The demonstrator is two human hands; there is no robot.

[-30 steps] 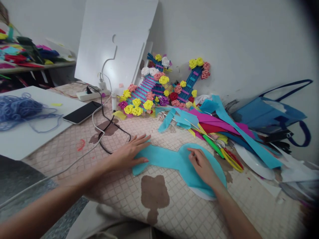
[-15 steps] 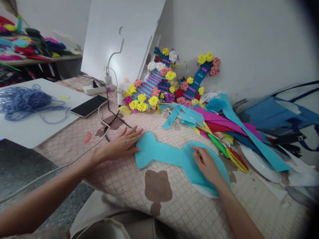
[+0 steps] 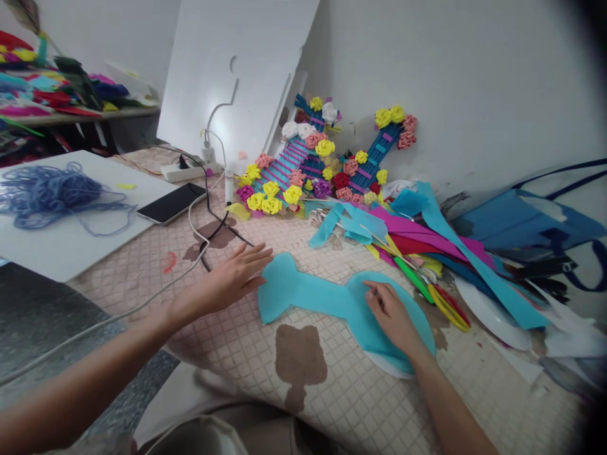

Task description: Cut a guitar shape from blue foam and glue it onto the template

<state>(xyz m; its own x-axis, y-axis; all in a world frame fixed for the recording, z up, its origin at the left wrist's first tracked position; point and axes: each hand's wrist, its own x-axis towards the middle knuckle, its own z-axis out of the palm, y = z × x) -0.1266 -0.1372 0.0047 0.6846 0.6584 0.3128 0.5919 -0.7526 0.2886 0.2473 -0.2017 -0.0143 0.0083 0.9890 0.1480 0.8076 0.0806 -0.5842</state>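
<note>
A flat turquoise cutout (image 3: 317,292) lies on the patterned tablecloth, narrow in the middle, flared at its left end and rounded at its right. White backing shows along the lower edge of the rounded end. My left hand (image 3: 244,268) is at the flared end, fingers stretched out, thumb by the edge; whether it presses there I cannot tell. Over the rounded end rests my right hand (image 3: 387,309), its index finger extended across the turquoise surface and the other fingers loosely bent. Neither hand grips anything.
Yellow-handled scissors (image 3: 448,306) and a green-handled tool (image 3: 413,278) lie right, beside coloured paper strips (image 3: 441,237). Flower-covered decorations (image 3: 303,164) lean on the wall. At left are a phone (image 3: 171,203), blue yarn (image 3: 52,193) and cables. A blue bag (image 3: 535,215) sits far right.
My left hand has lifted slightly and its thumb has shifted up along the flared end. My right hand stays nearly in place. The whole view has shifted a little.
</note>
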